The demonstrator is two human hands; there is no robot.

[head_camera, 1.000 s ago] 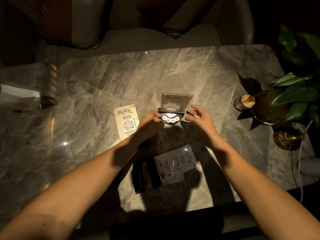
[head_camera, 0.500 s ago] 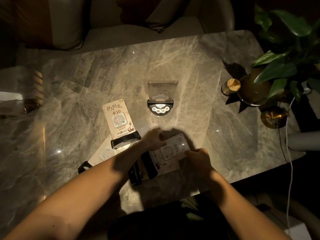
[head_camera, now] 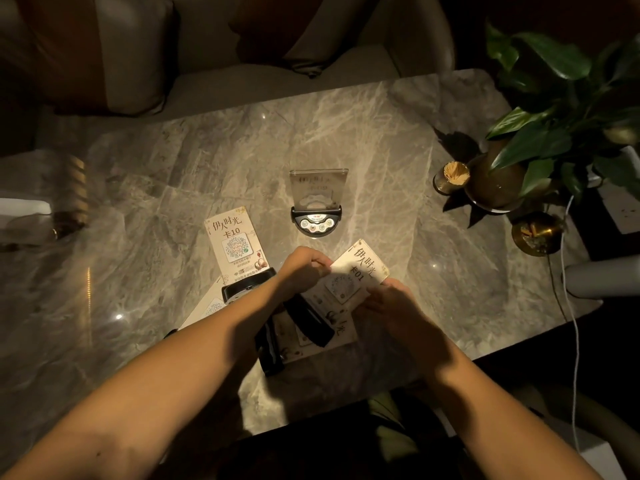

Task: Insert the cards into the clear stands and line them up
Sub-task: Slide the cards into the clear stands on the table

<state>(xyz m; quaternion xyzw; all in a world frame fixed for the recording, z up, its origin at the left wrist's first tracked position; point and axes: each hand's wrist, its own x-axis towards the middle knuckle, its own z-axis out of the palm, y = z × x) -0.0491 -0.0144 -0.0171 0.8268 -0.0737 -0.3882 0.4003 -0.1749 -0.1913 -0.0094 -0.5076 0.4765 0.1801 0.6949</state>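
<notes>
**A:** What does the head camera show?

**B:** A dim marble table (head_camera: 398,161) seen from above, with two bare forearms reaching in from the bottom edge. Both hands hold a pale card marked 01 (head_camera: 358,271), lifted and tilted just above the tabletop. The left hand (head_camera: 303,268) pinches the card's left edge between thumb and fingertips. The right hand (head_camera: 394,303) grips its lower right edge, fingers curled around it.

**A:** Where are the stands?

**B:** One clear stand (head_camera: 317,187) sits upright on a dark base with round buttons (head_camera: 316,223), just beyond the hands near the table's middle. It seems to hold a card already, though glare blurs the print. A card marked 10 (head_camera: 235,245) is to the left, its lower end at a second dark base (head_camera: 247,287); whether it lies flat or leans in a stand cannot be told. More cards (head_camera: 322,336) and dark base pieces (head_camera: 308,322) lie under the hands, partly hidden by the arms.

**A:** Anything else on the table?

**B:** At the right edge, a potted plant (head_camera: 554,109), a small holder of toothpicks (head_camera: 452,176) and a brass dish (head_camera: 536,233).

**A:** Which step is this?

**B:** Probably early: the person has a loose card in hand, ready for inserting. The next move calls for squaring the card's edge with an empty stand's slot, sliding it in straight, then setting that stand level with the upright one.
</notes>
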